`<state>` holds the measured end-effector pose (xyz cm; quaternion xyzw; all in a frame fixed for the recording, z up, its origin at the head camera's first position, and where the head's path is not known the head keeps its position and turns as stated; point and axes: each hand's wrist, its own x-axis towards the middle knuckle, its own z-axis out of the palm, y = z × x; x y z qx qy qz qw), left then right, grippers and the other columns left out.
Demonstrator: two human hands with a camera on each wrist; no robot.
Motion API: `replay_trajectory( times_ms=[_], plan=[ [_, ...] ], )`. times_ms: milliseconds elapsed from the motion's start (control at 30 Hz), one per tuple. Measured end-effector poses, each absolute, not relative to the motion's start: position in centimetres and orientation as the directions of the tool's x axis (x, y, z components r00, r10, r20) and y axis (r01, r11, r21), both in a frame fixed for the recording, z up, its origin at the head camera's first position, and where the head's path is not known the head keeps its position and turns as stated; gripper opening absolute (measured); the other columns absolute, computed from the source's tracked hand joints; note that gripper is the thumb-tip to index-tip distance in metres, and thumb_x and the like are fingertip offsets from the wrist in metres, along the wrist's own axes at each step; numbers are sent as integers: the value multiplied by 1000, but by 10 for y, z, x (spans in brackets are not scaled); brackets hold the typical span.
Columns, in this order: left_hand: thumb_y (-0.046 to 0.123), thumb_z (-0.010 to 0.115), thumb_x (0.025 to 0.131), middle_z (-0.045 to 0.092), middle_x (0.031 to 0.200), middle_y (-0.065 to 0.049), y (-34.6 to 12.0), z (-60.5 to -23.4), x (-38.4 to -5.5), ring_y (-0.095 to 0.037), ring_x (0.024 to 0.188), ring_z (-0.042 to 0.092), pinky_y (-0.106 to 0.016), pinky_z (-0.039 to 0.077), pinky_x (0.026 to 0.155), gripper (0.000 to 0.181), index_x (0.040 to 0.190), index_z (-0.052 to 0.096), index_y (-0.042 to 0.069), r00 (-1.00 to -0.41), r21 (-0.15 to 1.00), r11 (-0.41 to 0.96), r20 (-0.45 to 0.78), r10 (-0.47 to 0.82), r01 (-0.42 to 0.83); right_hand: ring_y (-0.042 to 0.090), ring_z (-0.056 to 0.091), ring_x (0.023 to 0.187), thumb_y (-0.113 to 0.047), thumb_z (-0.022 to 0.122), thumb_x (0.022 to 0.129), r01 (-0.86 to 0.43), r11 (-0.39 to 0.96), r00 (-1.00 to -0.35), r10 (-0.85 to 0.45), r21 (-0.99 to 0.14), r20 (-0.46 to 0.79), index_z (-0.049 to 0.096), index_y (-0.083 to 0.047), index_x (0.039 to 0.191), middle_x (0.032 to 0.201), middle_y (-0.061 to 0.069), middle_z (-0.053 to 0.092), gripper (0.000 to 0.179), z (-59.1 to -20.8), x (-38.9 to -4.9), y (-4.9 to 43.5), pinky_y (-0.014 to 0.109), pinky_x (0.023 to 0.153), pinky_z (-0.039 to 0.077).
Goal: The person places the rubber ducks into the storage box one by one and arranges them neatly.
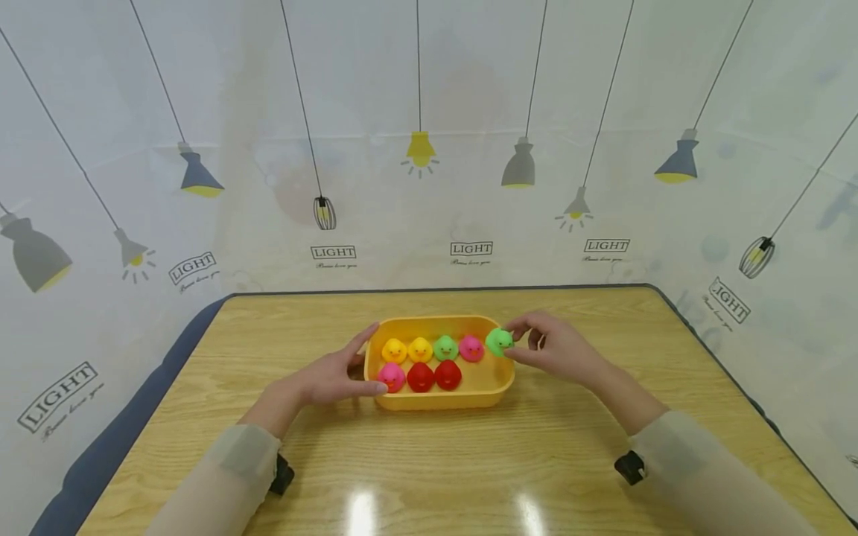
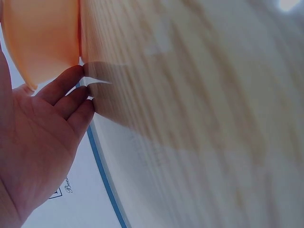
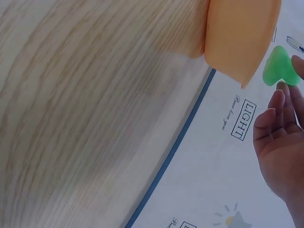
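Note:
A yellow plastic basket [image 1: 442,402] stands on the table with small rubber ducks in two rows. The back row has two yellow ducks [image 1: 420,350], a green duck [image 1: 445,348] and a pink duck [image 1: 471,348]. In front are another pink duck [image 1: 392,377] and two red ducks [image 1: 421,377]. My left hand [image 1: 331,377] holds the basket's left end, thumb over the near rim and fingers along the outside. Between thumb and fingertips, my right hand [image 1: 556,346] pinches another green duck [image 1: 499,341] at the right end; the right wrist view shows this duck [image 3: 279,66] above rim height.
The wood-grain table [image 1: 429,454] extends around the basket, with a dark blue edge [image 3: 175,142] at its border. Behind and beside it hangs a pale backdrop [image 1: 375,97] printed with lamps and lettering.

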<state>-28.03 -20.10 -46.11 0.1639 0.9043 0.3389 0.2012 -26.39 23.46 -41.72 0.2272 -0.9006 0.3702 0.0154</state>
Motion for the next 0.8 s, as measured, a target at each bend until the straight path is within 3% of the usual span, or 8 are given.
replay_trajectory(
  times_ms=[467, 800],
  plan=[
    [71, 81, 88, 47, 171, -21, -201, -462, -280, -47, 159, 43, -76, 30, 128, 118, 173, 1, 54, -863, 683, 711, -245, 441, 169, 21, 58, 95, -31, 89, 95, -430, 658, -887, -435, -618, 155, 78, -18, 121, 110, 5, 72, 31, -427, -268, 212, 31, 81, 51],
    [72, 80, 88, 48, 171, -20, -203, -463, -281, -46, 158, 45, -74, 30, 129, 118, 174, 1, 54, -863, 685, 707, -237, 446, 177, 23, 61, 91, -29, 90, 94, -452, 658, -872, -470, -602, 141, 78, -15, 120, 103, -1, 71, 32, -435, -271, 206, 27, 78, 51]
  ],
)
